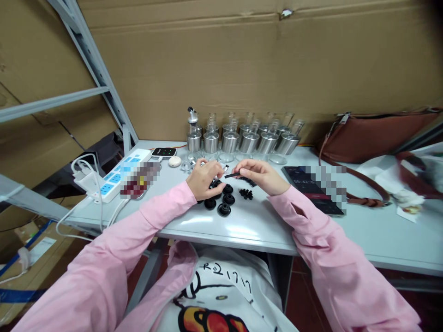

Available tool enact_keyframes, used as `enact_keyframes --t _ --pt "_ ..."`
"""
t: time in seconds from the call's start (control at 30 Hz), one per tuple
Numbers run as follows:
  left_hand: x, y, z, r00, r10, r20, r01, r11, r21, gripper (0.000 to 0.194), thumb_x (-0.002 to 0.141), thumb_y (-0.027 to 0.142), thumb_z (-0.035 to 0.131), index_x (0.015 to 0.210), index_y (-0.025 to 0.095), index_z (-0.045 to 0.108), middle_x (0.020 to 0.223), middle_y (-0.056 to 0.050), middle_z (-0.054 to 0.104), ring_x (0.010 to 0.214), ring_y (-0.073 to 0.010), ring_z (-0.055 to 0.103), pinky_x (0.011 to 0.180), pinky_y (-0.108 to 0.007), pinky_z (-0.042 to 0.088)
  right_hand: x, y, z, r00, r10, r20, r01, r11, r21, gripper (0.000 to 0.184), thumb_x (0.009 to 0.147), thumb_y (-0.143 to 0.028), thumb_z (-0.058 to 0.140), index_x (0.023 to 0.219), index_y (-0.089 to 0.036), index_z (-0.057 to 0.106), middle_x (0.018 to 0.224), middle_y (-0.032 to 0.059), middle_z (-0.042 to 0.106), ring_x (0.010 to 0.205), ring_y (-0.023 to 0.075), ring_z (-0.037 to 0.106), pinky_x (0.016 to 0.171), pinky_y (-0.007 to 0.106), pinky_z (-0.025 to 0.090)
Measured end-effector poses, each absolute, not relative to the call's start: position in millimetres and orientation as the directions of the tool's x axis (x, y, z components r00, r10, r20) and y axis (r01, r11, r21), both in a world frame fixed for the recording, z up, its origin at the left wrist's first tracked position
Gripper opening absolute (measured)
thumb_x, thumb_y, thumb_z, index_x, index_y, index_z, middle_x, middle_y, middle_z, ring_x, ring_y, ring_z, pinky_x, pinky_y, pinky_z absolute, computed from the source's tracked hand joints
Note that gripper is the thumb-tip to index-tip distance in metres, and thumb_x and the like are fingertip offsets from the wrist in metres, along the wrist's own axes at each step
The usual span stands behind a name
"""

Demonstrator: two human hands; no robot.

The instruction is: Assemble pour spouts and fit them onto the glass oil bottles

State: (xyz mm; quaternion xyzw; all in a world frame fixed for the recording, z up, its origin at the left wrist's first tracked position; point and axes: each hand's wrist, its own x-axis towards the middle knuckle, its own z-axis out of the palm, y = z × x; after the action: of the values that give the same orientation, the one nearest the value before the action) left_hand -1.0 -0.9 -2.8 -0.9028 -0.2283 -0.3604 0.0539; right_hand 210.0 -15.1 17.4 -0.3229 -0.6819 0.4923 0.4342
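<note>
My left hand (203, 179) and my right hand (260, 176) meet over the grey table (249, 226), both with fingers curled. My right hand pinches a thin black tube (231, 175) that points toward my left hand. My left hand grips a small metal spout piece (219, 176) at the tube's tip. Just below the hands lie several round black rubber stoppers (221, 201) and a small heap of tiny black parts (246, 193). Behind them stands a row of glass bottles with steel collars (242, 138); the leftmost one carries a metal pourer top (193, 117).
A white power strip (117, 177) with plugged cables lies at the left, with a small black device (164, 151) and a white oval object (175, 161) near it. A dark phone (313, 190) lies to the right. A brown bag (374, 133) with its strap sits far right. Cardboard forms the back wall.
</note>
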Motion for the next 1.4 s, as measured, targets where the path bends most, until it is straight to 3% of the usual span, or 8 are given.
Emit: enact_keyframes --t 0.2,0.53,0.73,0.93,1.13,1.4 --pt "-1 1 -4 0.647 0.313 0.695 0.407 -0.913 0.032 0.025 0.091 0.039 0.037 0.075 0.019 0.041 0.068 0.002 0.058 0.064 -0.0134 0.053 0.081 -0.035 0.032 207 -18 20 -0.446 0.863 0.239 0.014 0.273 -0.962 0.034 0.066 -0.051 0.071 0.075 -0.018 0.064 0.074 0.0024 0.065 0.069 0.0147 0.061 0.071 0.031 0.049" --pt "-1 0 -2 0.660 0.346 0.667 0.426 -0.904 0.047 0.024 0.090 0.034 0.034 0.072 0.020 0.042 0.067 0.001 0.058 0.065 -0.0141 0.054 0.082 -0.035 0.033 206 -20 19 -0.460 0.861 0.219 0.037 0.265 -0.964 0.035 0.065 -0.049 0.072 0.079 -0.019 0.062 0.073 0.0011 0.064 0.067 0.0131 0.060 0.071 0.031 0.049" --pt "0 0 -1 0.618 0.300 0.727 0.440 -0.898 -0.003 0.020 0.088 0.029 0.038 0.071 0.020 0.042 0.064 0.003 0.056 0.063 -0.0132 0.053 0.080 -0.034 0.034 203 -22 20 -0.431 0.873 0.227 0.014 0.258 -0.966 0.037 0.061 -0.045 0.076 0.081 -0.020 0.056 0.069 -0.0019 0.059 0.063 0.0112 0.058 0.066 0.028 0.049" --pt "0 0 -1 0.624 0.322 0.712 0.465 -0.885 -0.008 0.021 0.088 0.030 0.038 0.070 0.020 0.042 0.063 0.002 0.056 0.063 -0.0136 0.053 0.080 -0.034 0.034 195 -24 17 -0.332 0.888 0.318 0.021 0.344 -0.939 0.039 0.056 -0.041 0.080 0.078 -0.019 0.056 0.069 -0.0029 0.058 0.058 0.0085 0.052 0.060 0.026 0.046" --pt "-1 2 -2 0.617 0.350 0.705 0.483 -0.876 0.012 0.021 0.088 0.031 0.037 0.071 0.020 0.043 0.065 0.001 0.058 0.065 -0.0141 0.054 0.080 -0.035 0.035 193 -26 17 -0.237 0.886 0.399 0.070 0.426 -0.902 0.037 0.056 -0.043 0.079 0.073 -0.018 0.059 0.060 -0.0018 0.059 0.056 0.0114 0.054 0.059 0.029 0.047" --pt "-1 7 -7 0.585 0.258 0.769 0.434 -0.900 -0.029 0.025 0.091 0.037 0.039 0.075 0.019 0.044 0.065 0.003 0.056 0.062 -0.0130 0.054 0.078 -0.034 0.037 194 -27 19 -0.182 0.911 0.369 0.043 0.382 -0.923 0.035 0.048 -0.040 0.083 0.063 -0.018 0.060 0.062 -0.0005 0.064 0.053 0.0108 0.055 0.054 0.028 0.048"
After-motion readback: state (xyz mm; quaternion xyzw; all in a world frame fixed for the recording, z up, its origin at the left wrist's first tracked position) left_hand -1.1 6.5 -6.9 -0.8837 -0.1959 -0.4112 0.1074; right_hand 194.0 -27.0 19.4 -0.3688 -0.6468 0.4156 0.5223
